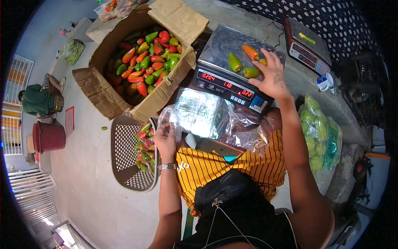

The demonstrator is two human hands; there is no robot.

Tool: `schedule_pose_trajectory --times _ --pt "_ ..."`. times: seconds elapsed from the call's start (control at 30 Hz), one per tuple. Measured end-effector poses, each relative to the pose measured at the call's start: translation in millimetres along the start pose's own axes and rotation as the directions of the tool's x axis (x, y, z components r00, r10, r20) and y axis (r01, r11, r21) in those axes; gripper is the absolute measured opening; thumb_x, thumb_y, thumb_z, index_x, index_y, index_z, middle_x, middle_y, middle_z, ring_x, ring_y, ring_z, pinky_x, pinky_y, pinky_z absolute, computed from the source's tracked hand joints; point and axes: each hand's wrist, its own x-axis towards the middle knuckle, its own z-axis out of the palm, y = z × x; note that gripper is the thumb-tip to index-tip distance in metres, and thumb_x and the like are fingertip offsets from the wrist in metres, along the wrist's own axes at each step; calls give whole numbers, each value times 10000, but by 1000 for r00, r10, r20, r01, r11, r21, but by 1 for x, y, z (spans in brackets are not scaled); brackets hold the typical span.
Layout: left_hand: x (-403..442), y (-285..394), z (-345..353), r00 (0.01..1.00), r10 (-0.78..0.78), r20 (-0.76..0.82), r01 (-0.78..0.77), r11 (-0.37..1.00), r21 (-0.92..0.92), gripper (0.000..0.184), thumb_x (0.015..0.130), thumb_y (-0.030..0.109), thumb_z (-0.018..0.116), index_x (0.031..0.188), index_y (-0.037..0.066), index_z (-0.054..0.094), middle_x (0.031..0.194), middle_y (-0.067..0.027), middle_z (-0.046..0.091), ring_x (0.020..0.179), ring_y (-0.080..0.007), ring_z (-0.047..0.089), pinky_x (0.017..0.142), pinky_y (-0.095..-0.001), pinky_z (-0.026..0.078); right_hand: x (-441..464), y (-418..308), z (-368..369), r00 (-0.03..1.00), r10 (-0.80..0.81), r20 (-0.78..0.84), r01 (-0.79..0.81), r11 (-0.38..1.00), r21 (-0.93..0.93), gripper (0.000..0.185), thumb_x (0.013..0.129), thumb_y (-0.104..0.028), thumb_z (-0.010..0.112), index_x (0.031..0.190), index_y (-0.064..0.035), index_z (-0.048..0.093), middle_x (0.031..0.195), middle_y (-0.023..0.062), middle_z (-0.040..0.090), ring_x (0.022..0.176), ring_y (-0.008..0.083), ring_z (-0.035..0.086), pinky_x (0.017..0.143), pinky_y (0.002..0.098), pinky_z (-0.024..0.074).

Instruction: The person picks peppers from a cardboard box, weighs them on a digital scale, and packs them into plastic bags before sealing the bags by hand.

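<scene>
Black top [259,226] and yellow striped shorts [203,170] are seen nearest the camera. Clear plastic bag [171,118] is pinched in the left hand [166,137], fingers curled closed, beside a stack of clear packaging [201,114]. Right hand [271,74] is held open over the scale [219,41], thumb and fingers spread around peppers [235,63]; whether any is gripped cannot be told. Green, orange and yellowish specimens are noted on the platter. Display reads 0.204, 110, 0.22. More peppers [145,62] are contained in an open cardboard box [99,89], left of the scale. Bagged peppers [144,155] are placed in a plastic basket [124,180] below it.
</scene>
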Motion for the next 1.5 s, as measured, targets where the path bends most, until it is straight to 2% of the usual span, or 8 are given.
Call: schedule_pose_trajectory --times 0.1,0.2,0.33,0.73,1.03,1.23,1.37,1.5 --pt "-2 2 -1 1000 -28 1 28 1000 -5 180 882 79 733 1022 -34 728 877 -115 738 782 -156 661 725 -303 524 4 -7 3 999 -25 48 30 994 -106 527 722 -316 882 1162 -83 709 1493 147 498 1404 381 414 1154 486 341" --pt "-1 5 -4 999 36 -23 -34 997 64 184 868 67 733 1024 -29 729 883 -120 741 786 -159 668 722 -305 526 12 0 6 988 -7 -155 46 968 248 423 829 -332 825 1119 -61 680 1246 111 666 1141 262 626 976 395 484" --pt "1 1 -2 1000 21 -6 -20 998 59 185 854 50 721 1025 -21 732 886 -127 745 790 -172 681 722 -312 532 21 -21 -16 846 488 215 -343 189 920 310 982 -386 696 1031 -83 656 885 14 690 726 32 589 624 185 440" --pt "-1 3 -4 999 -38 -12 38 999 24 184 865 38 705 1038 -20 732 862 -111 731 757 -156 655 716 -302 526 23 -20 -9 798 587 136 -294 183 938 323 921 -300 787 1029 -60 598 800 40 648 625 72 579 567 213 454" --pt "0 5 -4 999 -26 -18 27 999 34 171 878 31 698 1037 -25 728 888 -114 739 783 -163 672 728 -310 535 19 -22 -3 772 562 296 -307 -78 948 353 1054 -423 563 979 -77 556 694 -12 493 551 68 417 528 252 368" --pt "-1 14 -4 1000 -7 -18 8 999 37 168 891 45 696 1040 -26 729 899 -131 747 815 -185 692 766 -318 543 36 -80 16 901 413 130 -143 0 990 372 1087 -443 484 973 -91 516 699 -42 374 583 73 363 541 260 365" --pt "1 16 -5 998 -70 -2 69 990 125 170 891 67 706 1032 -23 734 899 -142 741 820 -202 696 779 -326 542 63 -132 31 898 433 -79 -116 406 906 318 1035 -364 630 989 -52 589 777 -28 528 671 59 473 589 253 397" --pt "3 13 -8 999 -37 2 36 990 139 171 890 75 715 1029 -22 736 917 -145 736 832 -210 696 790 -325 539 86 -176 60 937 331 114 -183 186 965 338 969 -320 729 1056 -16 611 796 5 608 695 81 541 626 269 448"
